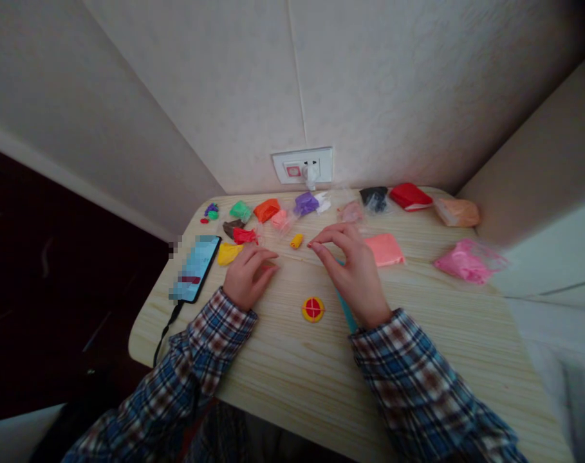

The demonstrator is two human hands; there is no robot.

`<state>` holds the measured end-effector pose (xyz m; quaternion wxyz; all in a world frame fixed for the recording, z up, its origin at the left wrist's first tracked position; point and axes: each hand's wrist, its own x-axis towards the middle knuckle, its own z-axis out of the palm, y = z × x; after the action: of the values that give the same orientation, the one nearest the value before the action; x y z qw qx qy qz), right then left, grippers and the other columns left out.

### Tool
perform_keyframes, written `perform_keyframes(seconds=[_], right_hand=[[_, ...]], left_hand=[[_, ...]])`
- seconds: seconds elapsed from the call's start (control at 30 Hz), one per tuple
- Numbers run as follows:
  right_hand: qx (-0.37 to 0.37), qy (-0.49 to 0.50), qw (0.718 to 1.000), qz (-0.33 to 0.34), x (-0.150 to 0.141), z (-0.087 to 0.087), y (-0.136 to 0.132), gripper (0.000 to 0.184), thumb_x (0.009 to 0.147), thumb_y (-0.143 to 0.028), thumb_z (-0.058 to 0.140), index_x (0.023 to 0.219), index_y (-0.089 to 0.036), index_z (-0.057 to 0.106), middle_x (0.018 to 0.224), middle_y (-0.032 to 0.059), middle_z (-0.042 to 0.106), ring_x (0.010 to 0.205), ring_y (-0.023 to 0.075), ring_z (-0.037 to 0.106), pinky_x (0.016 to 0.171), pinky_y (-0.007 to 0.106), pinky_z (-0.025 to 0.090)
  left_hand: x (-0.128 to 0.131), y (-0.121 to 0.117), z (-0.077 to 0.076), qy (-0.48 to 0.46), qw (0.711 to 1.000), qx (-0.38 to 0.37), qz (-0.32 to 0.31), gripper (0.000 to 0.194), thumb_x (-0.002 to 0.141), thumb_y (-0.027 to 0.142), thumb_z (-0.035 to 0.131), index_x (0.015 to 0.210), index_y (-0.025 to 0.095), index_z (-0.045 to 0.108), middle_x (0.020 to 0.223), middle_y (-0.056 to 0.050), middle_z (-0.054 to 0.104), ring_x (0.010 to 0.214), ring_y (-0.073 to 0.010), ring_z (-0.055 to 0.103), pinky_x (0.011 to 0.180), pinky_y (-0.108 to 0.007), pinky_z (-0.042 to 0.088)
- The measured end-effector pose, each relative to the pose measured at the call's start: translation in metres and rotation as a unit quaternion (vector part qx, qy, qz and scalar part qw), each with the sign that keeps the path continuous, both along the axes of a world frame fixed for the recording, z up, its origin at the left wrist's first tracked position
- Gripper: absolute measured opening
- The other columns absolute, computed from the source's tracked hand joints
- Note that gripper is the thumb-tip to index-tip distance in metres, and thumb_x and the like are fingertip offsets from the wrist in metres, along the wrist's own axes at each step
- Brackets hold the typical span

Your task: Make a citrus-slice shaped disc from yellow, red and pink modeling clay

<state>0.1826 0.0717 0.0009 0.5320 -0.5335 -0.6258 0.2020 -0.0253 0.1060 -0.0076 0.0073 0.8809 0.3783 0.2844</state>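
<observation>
Left hand [246, 276] parted, right hand [351, 267] pinching a red speck [310, 244], the likely soft, light disc [313, 309] at its 6 o'clock suits rim holding.

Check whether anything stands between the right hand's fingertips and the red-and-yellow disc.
Nothing visible does: only tabletop shows between the fingertips of the right hand and the disc. The yellow piece sits left of that path; the blue strip, partly hidden by the hand, lies right.
</observation>
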Motion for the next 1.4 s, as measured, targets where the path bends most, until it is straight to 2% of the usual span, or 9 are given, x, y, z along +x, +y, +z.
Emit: perform_keyframes(seconds=[0.17, 0.3, 0.5, 0.7, 0.87, 1.0, 1.1, 1.17, 1.4], right_hand=[[-0.056, 0.086, 0.992, 0.072, -0.003, 0.000, -0.001, 0.010, 0.084, -0.025, 0.055, 0.081, -0.019, 0.062, 0.081, 0.0013, 0.067, 0.079, 0.0142, 0.060, 0.073, 0.028, 0.045], [-0.060, 0.071, 0.991, 0.094, -0.006, 0.000, -0.002, 0.006, 0.083, -0.021, 0.056, 0.083, -0.018, 0.062, 0.083, 0.0012, 0.067, 0.079, 0.0135, 0.060, 0.072, 0.026, 0.045], [-0.039, 0.029, 0.992, 0.119, -0.009, -0.001, -0.002, 0.006, 0.083, -0.019, 0.056, 0.083, -0.016, 0.062, 0.083, 0.0035, 0.065, 0.078, 0.0133, 0.059, 0.072, 0.026, 0.046], [-0.035, -0.002, 0.995, 0.094, -0.005, -0.002, -0.003, 0.006, 0.083, -0.018, 0.056, 0.081, -0.017, 0.061, 0.081, 0.0027, 0.064, 0.077, 0.0136, 0.058, 0.071, 0.026, 0.046], [-0.035, -0.011, 0.996, 0.079, 0.000, -0.002, -0.002, 0.006, 0.083, -0.018, 0.056, 0.080, -0.018, 0.061, 0.081, 0.0015, 0.064, 0.077, 0.0136, 0.059, 0.071, 0.026, 0.046], [-0.027, -0.025, 0.997, 0.064, 0.003, -0.003, -0.001, 0.006, 0.083, -0.020, 0.055, 0.081, -0.019, 0.061, 0.080, 0.0015, 0.064, 0.076, 0.0142, 0.059, 0.069, 0.027, 0.046], [-0.027, -0.033, 0.997, 0.056, 0.005, -0.004, 0.000, 0.009, 0.084, -0.020, 0.054, 0.083, -0.020, 0.062, 0.081, 0.0022, 0.065, 0.076, 0.0151, 0.059, 0.070, 0.029, 0.046], [-0.026, -0.032, 0.997, 0.064, 0.005, -0.004, -0.001, 0.010, 0.085, -0.020, 0.052, 0.084, -0.020, 0.062, 0.082, 0.0026, 0.065, 0.078, 0.0156, 0.059, 0.071, 0.030, 0.046], [-0.025, -0.070, 0.990, 0.121, -0.002, -0.004, -0.003, 0.012, 0.086, -0.021, 0.052, 0.088, -0.019, 0.063, 0.084, 0.0040, 0.063, 0.080, 0.0171, 0.057, 0.071, 0.032, 0.045]], left_hand=[[0.012, 0.002, 0.006, -0.146, 0.988, -0.039, -0.013, 0.008, 0.081, 0.024, 0.062, 0.080, 0.016, 0.060, 0.076, -0.002, 0.063, 0.074, -0.0146, 0.058, 0.073, -0.029, 0.048], [0.019, 0.002, 0.006, -0.203, 0.976, -0.076, -0.024, 0.009, 0.078, 0.022, 0.066, 0.077, 0.015, 0.060, 0.074, -0.002, 0.062, 0.069, -0.0132, 0.056, 0.068, -0.027, 0.047], [0.021, -0.001, 0.011, -0.175, 0.979, -0.081, -0.066, 0.008, 0.080, 0.020, 0.063, 0.074, 0.015, 0.064, 0.069, -0.002, 0.065, 0.064, -0.0122, 0.059, 0.063, -0.024, 0.047], [0.020, -0.001, 0.010, -0.165, 0.982, -0.073, -0.048, 0.007, 0.080, 0.018, 0.063, 0.076, 0.014, 0.066, 0.071, -0.003, 0.068, 0.065, -0.0127, 0.061, 0.065, -0.024, 0.048], [0.015, 0.001, 0.006, -0.144, 0.988, -0.054, -0.002, 0.005, 0.079, 0.019, 0.065, 0.078, 0.014, 0.066, 0.070, -0.003, 0.067, 0.065, -0.0133, 0.060, 0.064, -0.025, 0.048], [0.006, 0.004, 0.006, -0.103, 0.994, -0.020, -0.001, 0.011, 0.084, 0.019, 0.059, 0.080, 0.013, 0.067, 0.075, -0.006, 0.068, 0.073, -0.0152, 0.063, 0.071, -0.027, 0.049], [0.003, 0.005, 0.008, -0.101, 0.995, 0.004, 0.011, 0.009, 0.082, 0.018, 0.061, 0.080, 0.013, 0.068, 0.079, -0.007, 0.067, 0.076, -0.0158, 0.062, 0.073, -0.028, 0.050], [0.004, 0.004, 0.009, -0.122, 0.992, -0.010, 0.008, 0.007, 0.079, 0.019, 0.064, 0.079, 0.014, 0.068, 0.078, -0.006, 0.066, 0.075, -0.0154, 0.061, 0.072, -0.029, 0.050], [0.015, -0.002, 0.012, -0.179, 0.972, -0.142, -0.059, 0.014, 0.081, 0.028, 0.063, 0.080, 0.015, 0.068, 0.076, -0.005, 0.066, 0.069, -0.0136, 0.059, 0.064, -0.026, 0.049]])
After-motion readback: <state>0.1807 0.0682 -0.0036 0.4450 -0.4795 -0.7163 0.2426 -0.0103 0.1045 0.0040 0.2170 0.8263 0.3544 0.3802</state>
